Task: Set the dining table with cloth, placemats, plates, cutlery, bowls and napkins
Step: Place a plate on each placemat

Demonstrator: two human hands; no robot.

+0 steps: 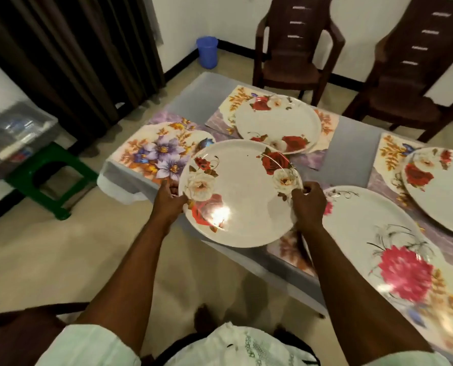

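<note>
I hold a white plate with red and cream roses [242, 191] above the table's near left corner. My left hand [171, 198] grips its left rim and my right hand [308, 204] grips its right rim. Just beyond it lies a bare floral placemat [154, 151] with purple flowers. Three other placemats each carry a plate: a rose plate [278, 122] at the back, a rose plate [441, 188] at the right, and a plate with a pink flower [373, 233] near me. A grey cloth [352, 149] covers the table.
Two brown plastic chairs [291, 48] [415, 75] stand at the table's far side. A green stool [48, 178] holds a clear storage box [11, 138] at the left. A blue bucket [207, 52] sits by the far wall, next to dark curtains [74, 54].
</note>
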